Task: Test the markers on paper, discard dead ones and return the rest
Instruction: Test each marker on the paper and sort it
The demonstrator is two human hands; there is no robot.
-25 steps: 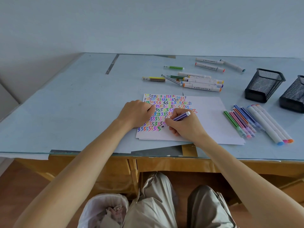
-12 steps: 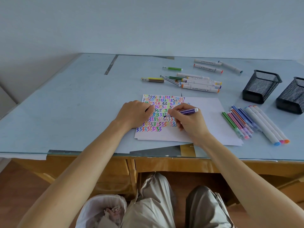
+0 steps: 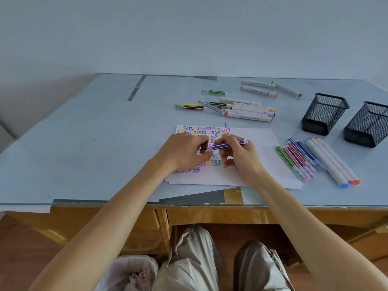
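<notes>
A purple striped marker [image 3: 227,144] lies level just above the white paper [image 3: 262,162], which is covered on its left with coloured zigzags. My right hand [image 3: 239,158] grips the marker's barrel. My left hand [image 3: 184,153] pinches a small clear cap at the marker's left tip. A row of thin and thick markers [image 3: 315,160] lies to the right of the paper. More markers [image 3: 241,108] are scattered behind the paper. Two black mesh pen cups [image 3: 324,113] [image 3: 369,124] stand at the right.
The glass-topped table [image 3: 84,143] ends at a front edge just below the paper. A bin lined with a white bag [image 3: 128,271] holding crumpled paper sits on the floor by my left knee. A wall rises behind the table.
My right hand has lifted the purple marker off the paper and turned it level. My left hand has left the sheet and come to the marker's tip with the cap.
</notes>
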